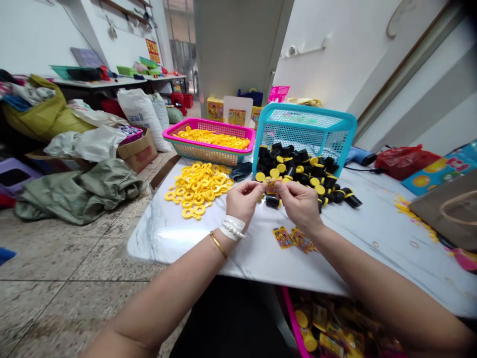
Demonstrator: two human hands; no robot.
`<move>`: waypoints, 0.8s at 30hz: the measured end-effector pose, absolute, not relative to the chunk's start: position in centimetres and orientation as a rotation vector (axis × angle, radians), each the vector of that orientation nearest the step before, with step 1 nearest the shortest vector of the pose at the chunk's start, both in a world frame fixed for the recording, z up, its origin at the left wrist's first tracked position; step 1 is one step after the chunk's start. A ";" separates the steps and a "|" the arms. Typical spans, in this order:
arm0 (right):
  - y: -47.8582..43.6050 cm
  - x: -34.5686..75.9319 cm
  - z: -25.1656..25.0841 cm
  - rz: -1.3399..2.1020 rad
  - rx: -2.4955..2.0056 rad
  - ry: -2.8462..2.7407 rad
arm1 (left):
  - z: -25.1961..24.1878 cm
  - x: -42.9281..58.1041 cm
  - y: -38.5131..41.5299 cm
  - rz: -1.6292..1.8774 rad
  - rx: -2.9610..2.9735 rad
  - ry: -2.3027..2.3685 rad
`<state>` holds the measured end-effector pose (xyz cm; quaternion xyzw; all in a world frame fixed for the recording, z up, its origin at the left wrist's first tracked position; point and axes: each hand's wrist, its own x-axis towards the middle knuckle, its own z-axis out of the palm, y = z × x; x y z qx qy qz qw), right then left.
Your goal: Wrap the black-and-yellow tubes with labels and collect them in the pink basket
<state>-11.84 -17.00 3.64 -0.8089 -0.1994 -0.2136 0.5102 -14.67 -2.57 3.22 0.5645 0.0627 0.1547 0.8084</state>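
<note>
My left hand [243,200] and my right hand [298,203] meet above the white table [179,233], both pinching a small orange printed sticker [271,184] between thumbs and fingers. A black cylinder [273,201] lies on the table just below them. Several loose orange stickers [294,238] lie near my right wrist. A heap of black and yellow cylinders [305,176] spills out of a tipped blue basket [311,124] just beyond my hands. Yellow rings [197,189] are piled to the left of my left hand.
A pink basket [208,146] holds more yellow rings at the table's far left. A red bag [404,161], a colourful box [439,174] and a brown paper bag [450,209] sit at the right. A pink bin [294,323] with finished pieces stands below the table. Sacks and boxes [93,144] crowd the floor at left.
</note>
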 end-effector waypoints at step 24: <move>-19.1 -10.1 0.5 -0.397 -2.612 -0.599 | 2.8 -13.3 -1.0 0.123 1.446 0.261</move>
